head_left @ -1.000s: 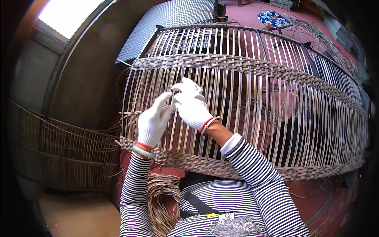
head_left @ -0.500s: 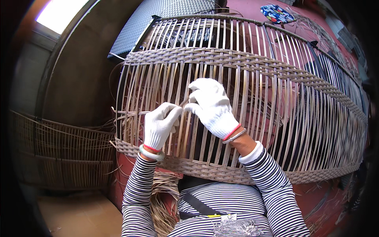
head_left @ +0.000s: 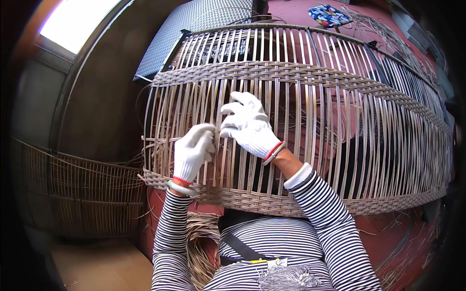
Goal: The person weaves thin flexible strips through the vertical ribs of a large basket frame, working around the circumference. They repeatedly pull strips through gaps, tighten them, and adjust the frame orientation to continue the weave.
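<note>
Both my hands wear white knit gloves and work over a large curved wicker panel [head_left: 286, 72] of upright strands with woven bands across it. My left hand [head_left: 192, 149] is closed, thumb against forefinger, beside a thin wicker strand [head_left: 216, 130] between the hands. Just to the right and a little farther off, my right hand [head_left: 248, 123] curves over the uprights. Its thumb and forefinger come together close to that strand, while the other fingers stay half bent and apart. The gloves hide the exact grip, and the left fingertips are slightly blurred.
A grey woven piece [head_left: 170, 39] stands behind the panel at the far left. Another wicker panel [head_left: 92, 189] leans at the left, above flat cardboard [head_left: 104, 264]. A strand bundle [head_left: 198, 237] lies near my lap. Beyond the panel is a patterned stool seat [head_left: 330, 16].
My hands and the panel both sit slightly farther left in the picture. The brown strand seen between my hands before now shows less, and my right fingers are a little more spread.
</note>
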`<state>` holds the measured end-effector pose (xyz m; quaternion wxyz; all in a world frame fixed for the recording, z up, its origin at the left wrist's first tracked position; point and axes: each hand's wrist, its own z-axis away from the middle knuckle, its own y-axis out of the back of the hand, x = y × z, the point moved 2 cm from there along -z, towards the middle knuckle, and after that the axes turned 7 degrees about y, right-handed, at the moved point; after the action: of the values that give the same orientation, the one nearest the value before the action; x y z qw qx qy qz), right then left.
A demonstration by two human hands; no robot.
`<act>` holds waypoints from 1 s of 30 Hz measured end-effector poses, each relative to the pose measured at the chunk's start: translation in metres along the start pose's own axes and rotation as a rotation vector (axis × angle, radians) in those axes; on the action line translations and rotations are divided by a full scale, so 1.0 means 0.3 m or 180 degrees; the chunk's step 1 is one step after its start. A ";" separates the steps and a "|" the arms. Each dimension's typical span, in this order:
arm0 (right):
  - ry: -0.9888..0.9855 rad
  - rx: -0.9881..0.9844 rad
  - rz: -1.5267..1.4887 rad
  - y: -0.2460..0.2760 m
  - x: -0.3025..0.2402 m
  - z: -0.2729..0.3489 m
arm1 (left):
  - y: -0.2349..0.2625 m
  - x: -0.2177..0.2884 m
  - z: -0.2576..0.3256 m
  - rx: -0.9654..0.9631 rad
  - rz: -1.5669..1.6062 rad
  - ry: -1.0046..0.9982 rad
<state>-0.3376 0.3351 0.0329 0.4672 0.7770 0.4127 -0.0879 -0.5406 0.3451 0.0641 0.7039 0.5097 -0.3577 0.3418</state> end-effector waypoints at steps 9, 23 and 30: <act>-0.0816 0.0455 0.0663 0.047 -0.005 0.145 | -0.118 -0.005 0.006 -0.0072 -0.0590 -0.0543; -0.0699 0.0061 0.0138 0.028 0.035 0.177 | -0.186 -0.044 0.033 0.0641 -0.0370 -0.0394; -0.0574 0.0038 0.0227 0.035 0.036 0.171 | -0.171 -0.024 0.028 0.0153 -0.0425 -0.0425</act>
<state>-0.3102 0.2979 0.0061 0.5007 0.7828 0.3405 -0.1432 -0.5022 0.3236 0.0356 0.6873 0.5708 -0.3607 0.2678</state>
